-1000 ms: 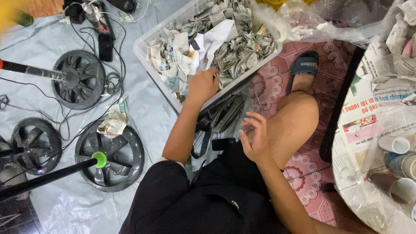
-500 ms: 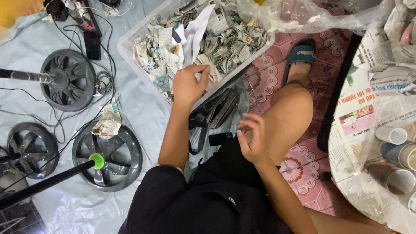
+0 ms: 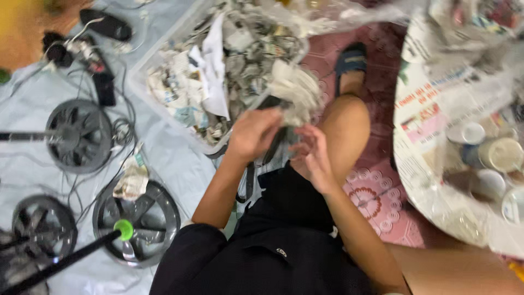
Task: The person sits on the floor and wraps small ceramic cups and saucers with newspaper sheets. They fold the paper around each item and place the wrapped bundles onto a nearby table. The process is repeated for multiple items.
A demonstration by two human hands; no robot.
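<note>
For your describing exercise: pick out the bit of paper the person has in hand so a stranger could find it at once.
Start at the clear plastic bin full of newspaper scraps on the pale sheet. At its near corner, above the bare knee, the left hand holds a crumpled paper wad, the right hand beside it. It alone is lifted out of the bin.

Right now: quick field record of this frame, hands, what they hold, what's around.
left hand: gripping a crumpled wad of paper, lifted just outside the bin's near edge
right hand: fingers curled beside the wad's lower end, contact unclear from blur
bin: clear plastic bin full of torn newspaper scraps
floor left: three round dark stand bases with poles, on a pale sheet
cables: tangle of black cables near the bin
right: round table covered in newspaper, with cups
image: motion-blurred
</note>
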